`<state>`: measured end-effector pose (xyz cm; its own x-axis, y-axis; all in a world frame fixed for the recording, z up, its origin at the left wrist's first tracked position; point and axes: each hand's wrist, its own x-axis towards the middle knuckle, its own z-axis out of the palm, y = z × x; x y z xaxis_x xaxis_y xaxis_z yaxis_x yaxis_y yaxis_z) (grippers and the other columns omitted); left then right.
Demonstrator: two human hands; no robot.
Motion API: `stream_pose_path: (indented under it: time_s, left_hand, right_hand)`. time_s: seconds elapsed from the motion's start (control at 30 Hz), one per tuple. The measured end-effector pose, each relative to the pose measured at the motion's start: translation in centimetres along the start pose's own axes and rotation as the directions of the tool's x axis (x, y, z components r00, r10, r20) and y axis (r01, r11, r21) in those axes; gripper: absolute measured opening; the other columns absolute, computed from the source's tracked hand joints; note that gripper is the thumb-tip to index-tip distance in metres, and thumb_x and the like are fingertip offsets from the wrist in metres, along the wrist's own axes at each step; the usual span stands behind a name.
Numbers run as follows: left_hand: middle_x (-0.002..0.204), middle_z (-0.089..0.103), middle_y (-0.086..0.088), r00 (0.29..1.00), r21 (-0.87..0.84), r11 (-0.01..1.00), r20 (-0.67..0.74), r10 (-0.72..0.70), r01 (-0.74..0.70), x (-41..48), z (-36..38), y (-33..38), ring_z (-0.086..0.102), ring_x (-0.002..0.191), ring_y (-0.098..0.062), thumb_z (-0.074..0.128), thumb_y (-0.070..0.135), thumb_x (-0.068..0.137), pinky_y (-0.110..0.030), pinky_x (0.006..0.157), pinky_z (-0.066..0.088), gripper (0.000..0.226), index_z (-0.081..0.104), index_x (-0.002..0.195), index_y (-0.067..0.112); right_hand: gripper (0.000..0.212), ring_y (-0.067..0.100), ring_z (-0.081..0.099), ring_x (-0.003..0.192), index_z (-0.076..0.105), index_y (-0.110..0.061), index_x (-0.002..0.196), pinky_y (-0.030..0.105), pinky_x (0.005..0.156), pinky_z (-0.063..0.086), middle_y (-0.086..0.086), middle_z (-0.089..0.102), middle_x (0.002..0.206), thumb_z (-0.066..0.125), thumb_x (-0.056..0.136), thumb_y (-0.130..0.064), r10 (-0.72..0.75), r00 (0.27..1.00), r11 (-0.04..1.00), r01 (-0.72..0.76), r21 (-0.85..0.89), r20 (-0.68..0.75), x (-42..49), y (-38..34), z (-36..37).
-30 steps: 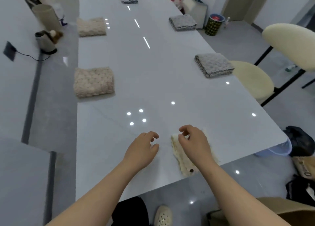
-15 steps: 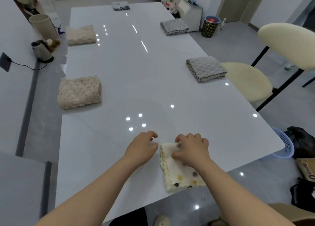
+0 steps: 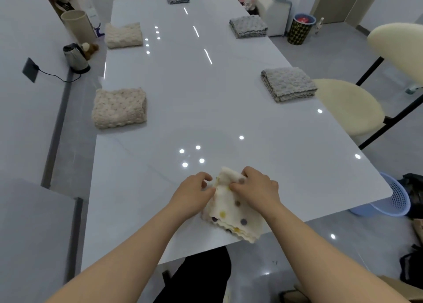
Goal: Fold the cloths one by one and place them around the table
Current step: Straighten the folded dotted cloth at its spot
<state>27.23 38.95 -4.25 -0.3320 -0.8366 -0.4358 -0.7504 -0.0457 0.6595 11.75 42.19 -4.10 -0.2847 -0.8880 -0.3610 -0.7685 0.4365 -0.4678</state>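
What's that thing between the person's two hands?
A folded cream dotted cloth, lying at the near edge of the table. The left hand and right hand both grip its far end. This shows in the head view.

No readable text anywhere

I get an evenly bright view lit from overhead: small round glare spots and thin streaks mirror off the glossy table (image 3: 229, 85) along its middle and toward its near end. Shadows are faint and soft, only a pale smudge under the beige cloth (image 3: 119, 107) on the table's left side. The wide lens bows the table's long edges, and the dotted cloth (image 3: 233, 209) at its near edge looks slightly smeared.
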Motion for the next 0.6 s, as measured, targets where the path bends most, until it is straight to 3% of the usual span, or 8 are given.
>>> stream_pose_path:
  time_s: [0.1,0.2,0.3,0.43,0.5,0.6]
  left_hand:
    - [0.106,0.052,0.001,1.000,-0.041,0.999,-0.013,-0.018,0.017,0.5,-0.8,-0.2,0.051,0.093,-0.014,0.050,0.027,0.091,-0.027,0.083,0.046,0.035,0.049,0.124,0.018]
    - [0.102,0.049,0.003,1.000,-0.042,0.999,0.001,-0.021,0.021,1.4,-1.8,0.1,0.057,0.092,-0.017,0.051,0.024,0.089,-0.032,0.086,0.049,0.038,0.047,0.126,0.016]
    - [0.113,0.049,-0.001,0.999,0.013,1.000,0.036,-0.022,0.021,2.3,-2.5,0.3,0.056,0.089,-0.017,0.053,0.020,0.086,-0.029,0.083,0.049,0.044,0.044,0.129,0.019]
    - [0.122,0.051,-0.005,0.998,0.071,0.997,0.066,-0.024,0.020,3.0,-2.7,0.4,0.049,0.088,-0.014,0.050,0.011,0.085,-0.023,0.073,0.044,0.045,0.043,0.129,0.020]
    - [0.117,0.054,-0.004,0.998,0.072,0.997,0.060,-0.034,0.030,3.2,-2.4,0.8,0.050,0.085,-0.015,0.045,0.007,0.086,-0.023,0.070,0.046,0.041,0.048,0.125,0.022]
    - [0.102,0.054,0.001,0.998,0.066,0.996,0.001,-0.059,0.059,3.5,-1.5,1.5,0.051,0.085,-0.014,0.040,0.007,0.088,-0.027,0.077,0.049,0.036,0.054,0.118,0.022]
  right_hand:
    - [0.016,0.018,0.051,0.068,0.044,-0.016,0.076,0.030,0.064,0.038,-0.002,0.052,0.072,0.052,0.083,-0.028,0.064,0.997,0.958,-0.073,0.279,0.039,0.9,-0.6,0.3]
    - [0.012,0.020,0.058,0.069,0.048,-0.015,0.080,0.030,0.061,0.041,-0.001,0.056,0.073,0.051,0.084,-0.025,0.128,0.991,0.905,-0.128,0.407,0.026,1.6,-0.7,-0.1]
    - [0.014,0.016,0.061,0.066,0.053,-0.015,0.094,0.029,0.063,0.045,-0.004,0.059,0.075,0.052,0.083,-0.025,0.119,0.991,0.908,-0.133,0.397,0.060,2.3,-0.8,-0.5]
    - [0.037,0.006,0.056,0.061,0.044,-0.022,0.122,0.019,0.059,0.041,-0.012,0.049,0.081,0.052,0.086,-0.023,0.058,0.993,0.923,-0.094,0.372,0.107,3.1,-1.0,-1.0]
    - [0.047,0.007,0.054,0.069,0.039,-0.025,0.131,0.019,0.060,0.039,-0.009,0.051,0.084,0.053,0.086,-0.021,0.005,0.993,0.939,-0.045,0.340,0.117,3.4,-0.7,-1.4]
    - [0.044,0.014,0.052,0.090,0.046,-0.023,0.125,0.024,0.073,0.042,-0.002,0.054,0.101,0.057,0.082,-0.022,-0.024,0.982,0.957,-0.032,0.289,0.188,4.1,0.4,-2.2]
